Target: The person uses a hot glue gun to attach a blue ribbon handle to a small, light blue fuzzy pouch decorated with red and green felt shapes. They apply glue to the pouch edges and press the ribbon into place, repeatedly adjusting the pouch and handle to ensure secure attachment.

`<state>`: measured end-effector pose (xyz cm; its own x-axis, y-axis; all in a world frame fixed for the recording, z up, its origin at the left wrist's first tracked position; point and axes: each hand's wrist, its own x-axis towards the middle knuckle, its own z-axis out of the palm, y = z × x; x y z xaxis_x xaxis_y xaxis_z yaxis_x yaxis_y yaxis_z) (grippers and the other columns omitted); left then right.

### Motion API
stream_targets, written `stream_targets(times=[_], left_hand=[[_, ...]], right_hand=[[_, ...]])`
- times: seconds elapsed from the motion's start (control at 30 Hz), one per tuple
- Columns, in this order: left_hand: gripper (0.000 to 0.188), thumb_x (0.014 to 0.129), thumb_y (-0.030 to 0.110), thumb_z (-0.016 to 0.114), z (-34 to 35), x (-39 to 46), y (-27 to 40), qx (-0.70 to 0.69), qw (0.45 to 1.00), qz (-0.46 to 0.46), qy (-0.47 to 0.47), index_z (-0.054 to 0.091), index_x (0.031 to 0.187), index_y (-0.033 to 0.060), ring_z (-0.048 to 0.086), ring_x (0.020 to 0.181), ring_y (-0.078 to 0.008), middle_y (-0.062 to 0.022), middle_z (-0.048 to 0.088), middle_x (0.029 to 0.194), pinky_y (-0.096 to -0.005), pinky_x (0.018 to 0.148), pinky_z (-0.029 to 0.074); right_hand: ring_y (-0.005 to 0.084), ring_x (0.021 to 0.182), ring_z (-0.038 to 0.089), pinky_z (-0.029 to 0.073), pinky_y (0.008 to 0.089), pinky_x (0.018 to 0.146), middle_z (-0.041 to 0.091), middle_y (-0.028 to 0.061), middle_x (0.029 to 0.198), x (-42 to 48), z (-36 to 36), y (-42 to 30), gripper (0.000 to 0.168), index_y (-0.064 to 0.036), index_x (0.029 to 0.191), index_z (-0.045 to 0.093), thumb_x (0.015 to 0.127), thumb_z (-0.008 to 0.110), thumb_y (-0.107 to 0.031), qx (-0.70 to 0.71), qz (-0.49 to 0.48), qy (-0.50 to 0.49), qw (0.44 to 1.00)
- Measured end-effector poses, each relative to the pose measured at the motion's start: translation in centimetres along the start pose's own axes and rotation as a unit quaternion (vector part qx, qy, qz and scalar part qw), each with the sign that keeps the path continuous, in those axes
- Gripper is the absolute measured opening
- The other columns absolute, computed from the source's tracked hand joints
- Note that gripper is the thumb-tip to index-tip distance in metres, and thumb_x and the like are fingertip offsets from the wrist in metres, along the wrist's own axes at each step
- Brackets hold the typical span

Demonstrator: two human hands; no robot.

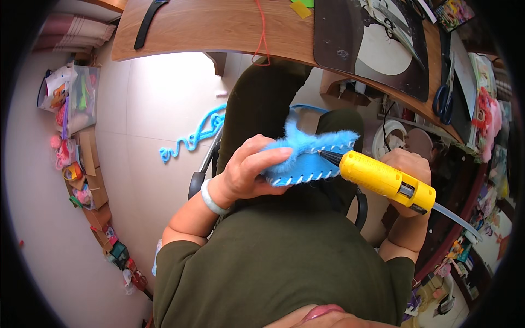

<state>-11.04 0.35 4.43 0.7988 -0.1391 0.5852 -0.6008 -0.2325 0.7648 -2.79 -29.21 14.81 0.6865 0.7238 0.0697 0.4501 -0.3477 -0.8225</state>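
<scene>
In my left hand (250, 166) is a light-blue piece with a flat sole (311, 170), edged with white stitches. Fluffy blue trim (299, 141) lies along its upper side, and my thumb or finger presses on it. My right hand (406, 168) grips a yellow hot glue gun (377, 176), mostly from behind its body. The gun's black nozzle (326, 156) points left and meets or nearly meets the seam between trim and sole. From the gun's rear sticks a clear glue stick (457, 217). A blue strand (307, 107) shows behind the piece.
Ahead is a wooden desk (197, 28) with a dark mat (328, 45), blue-handled scissors (443, 104) and a red cord (262, 37) hanging over its edge. Blue fluffy yarn (205, 127) trails on the floor. Boxes (92, 151) line the left wall.
</scene>
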Motion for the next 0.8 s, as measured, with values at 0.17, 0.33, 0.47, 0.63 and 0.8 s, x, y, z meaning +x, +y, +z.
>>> stream_targets(times=[0.17, 0.33, 0.47, 0.63, 0.8], left_hand=[[0.069, 0.063, 0.007, 0.087, -0.1, 0.1, -0.1, -0.001, 1.000, 0.005, 0.000, 0.055, 0.124, 0.0034, 0.060, 0.076, -0.0271, -0.0144, 0.060, 0.103, -0.0336, 0.065, 0.050], [0.068, 0.063, 0.005, 0.086, -0.1, -0.1, -0.1, -0.006, 1.000, 0.004, -0.006, 0.054, 0.123, 0.0028, 0.060, 0.077, -0.0263, -0.0144, 0.060, 0.104, -0.0328, 0.065, 0.050], [0.067, 0.063, 0.005, 0.086, 0.0, -0.2, -0.3, 0.002, 1.000, 0.010, 0.003, 0.054, 0.122, 0.0024, 0.061, 0.078, -0.0259, -0.0147, 0.060, 0.105, -0.0321, 0.065, 0.050], [0.066, 0.063, 0.005, 0.087, 0.0, -0.4, -0.3, 0.006, 1.000, 0.008, 0.003, 0.055, 0.121, 0.0018, 0.061, 0.077, -0.0253, -0.0151, 0.059, 0.106, -0.0315, 0.065, 0.050], [0.065, 0.063, 0.004, 0.085, 0.1, -0.4, -0.2, 0.005, 1.000, 0.008, 0.002, 0.054, 0.121, 0.0017, 0.061, 0.074, -0.0246, -0.0150, 0.058, 0.104, -0.0311, 0.064, 0.050]], right_hand=[[0.0260, 0.063, 0.062, 0.048, 0.0287, 0.058, 0.059, 0.0098, 0.071, -0.5, -0.3, 0.2, 0.023, -0.004, 0.079, 0.060, 0.072, 0.069, -0.024, -0.004, 0.002, 0.006, 1.000], [0.0250, 0.062, 0.062, 0.047, 0.0280, 0.057, 0.060, 0.0095, 0.071, -1.0, -0.7, 0.4, 0.021, -0.004, 0.079, 0.060, 0.072, 0.070, -0.021, -0.017, -0.006, 0.016, 1.000], [0.0247, 0.062, 0.062, 0.047, 0.0281, 0.056, 0.060, 0.0093, 0.070, -1.5, -1.0, 0.5, 0.020, -0.004, 0.079, 0.060, 0.073, 0.070, -0.021, -0.037, -0.007, 0.017, 0.999], [0.0243, 0.062, 0.062, 0.047, 0.0280, 0.056, 0.059, 0.0088, 0.070, -1.9, -0.9, 0.6, 0.019, -0.005, 0.078, 0.060, 0.075, 0.070, -0.020, -0.018, 0.000, 0.037, 0.999], [0.0240, 0.061, 0.062, 0.047, 0.0279, 0.056, 0.059, 0.0082, 0.070, -2.2, -1.1, 0.8, 0.019, -0.005, 0.078, 0.059, 0.074, 0.071, -0.019, -0.019, 0.000, 0.042, 0.999]])
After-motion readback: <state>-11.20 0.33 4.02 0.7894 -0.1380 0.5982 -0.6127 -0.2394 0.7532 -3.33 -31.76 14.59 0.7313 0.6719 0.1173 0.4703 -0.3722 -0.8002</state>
